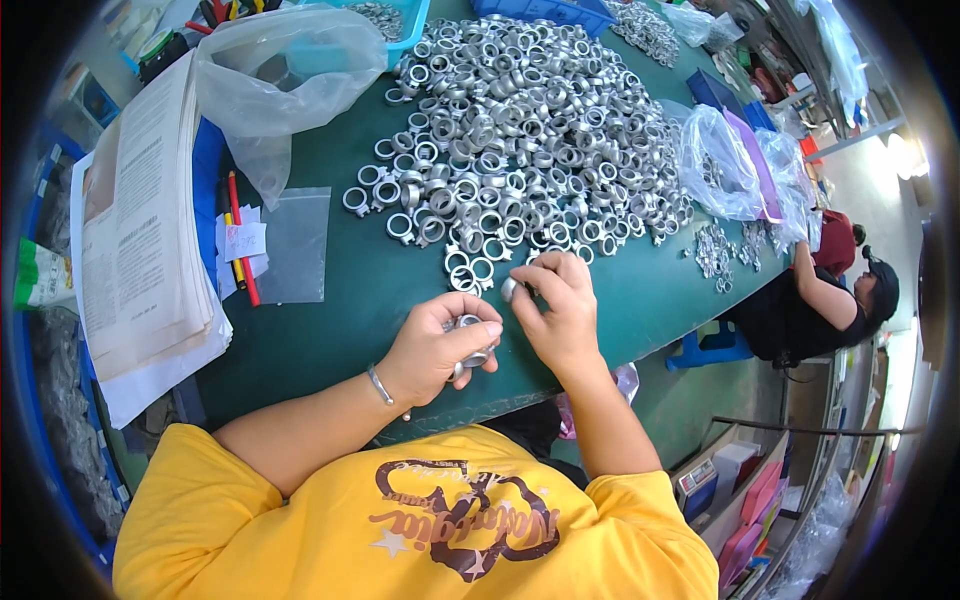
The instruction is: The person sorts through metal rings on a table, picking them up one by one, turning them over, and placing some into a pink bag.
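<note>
My left hand (437, 350) is closed around a few silvery metal ring parts (474, 352), which show between thumb and fingers. Just to its right, my right hand (562, 312) pinches a small rounded metal piece (508, 289) between thumb and forefinger; its full shape is partly covered. Both hands are over the near edge of the green table (350, 350). Right beyond them spreads a large heap of metal rings (540, 130), many with small side lugs. The closest loose rings (470, 272) lie only a little past my fingertips.
At left lie a stack of printed papers (140, 230), red and yellow pens (245, 245) and a flat clear bag (298, 245). A crumpled plastic bag (290, 75) stands before a light-blue tray (412, 25). Smaller metal parts (714, 255) lie at right, near a seated co-worker (825, 300).
</note>
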Demonstrator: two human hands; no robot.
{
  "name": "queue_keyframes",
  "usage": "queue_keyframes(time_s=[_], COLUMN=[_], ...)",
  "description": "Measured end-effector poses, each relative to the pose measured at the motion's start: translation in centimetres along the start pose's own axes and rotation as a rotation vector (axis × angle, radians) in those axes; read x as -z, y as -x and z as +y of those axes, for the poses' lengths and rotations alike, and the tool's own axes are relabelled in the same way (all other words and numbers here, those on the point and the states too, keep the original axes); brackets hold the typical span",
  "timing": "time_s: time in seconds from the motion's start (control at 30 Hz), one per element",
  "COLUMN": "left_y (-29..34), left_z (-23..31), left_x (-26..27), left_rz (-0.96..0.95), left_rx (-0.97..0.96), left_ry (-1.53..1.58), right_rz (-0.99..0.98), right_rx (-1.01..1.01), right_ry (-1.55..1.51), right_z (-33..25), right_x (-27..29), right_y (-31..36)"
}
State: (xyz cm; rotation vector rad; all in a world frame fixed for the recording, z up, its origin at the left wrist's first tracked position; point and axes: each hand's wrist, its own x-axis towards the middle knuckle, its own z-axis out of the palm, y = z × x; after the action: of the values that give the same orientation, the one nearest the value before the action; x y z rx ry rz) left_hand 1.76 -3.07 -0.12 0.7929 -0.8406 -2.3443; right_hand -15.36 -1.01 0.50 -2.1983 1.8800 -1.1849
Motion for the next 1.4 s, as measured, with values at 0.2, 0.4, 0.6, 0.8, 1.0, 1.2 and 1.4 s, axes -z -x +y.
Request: queue_keyframes(time_s=[0.2, 0.4, 0.6, 0.8, 1.0, 1.2, 1.4], left_y=[0.1, 0.2, -0.7, 0.3, 0.4, 0.4, 0.2], left_z=[0.2, -0.6, -1.1, -0.4, -0.3, -0.2, -0.3], left_x=[-0.4, -0.2, 0.4, -0.4, -0.4, -0.2, -0.2], left_rz=[0.019, -0.013, -0.064, -0.047, -0.063, -0.026, 0.073], left_rx=[-0.038, -0.355, -0.679, -0.373, -0.368, -0.340, -0.242], left_ry=[-0.211, -0.503, -0.715, -0.454, -0.449, -0.526, -0.379], right_rz=[0.126, 0.121, -0.075, -0.019, -0.019, 0.027, 0.139], right_rx=[0.052, -0.503, -0.404, -0.332, -0.297, -0.181, -0.161], right_ry=[-0.306, -0.852, -1.049, -1.083, -1.057, -0.783, -0.788], right_z=[-1.9, -2.6, -1.9, -1.8, -1.7, -1.8, -1.7], right_x=[0.5, 0.7, 0.9, 0.9, 0.8, 0.9, 0.7], right_y=[1.6, 3.3, 4.4, 4.4, 4.5, 4.4, 4.4])
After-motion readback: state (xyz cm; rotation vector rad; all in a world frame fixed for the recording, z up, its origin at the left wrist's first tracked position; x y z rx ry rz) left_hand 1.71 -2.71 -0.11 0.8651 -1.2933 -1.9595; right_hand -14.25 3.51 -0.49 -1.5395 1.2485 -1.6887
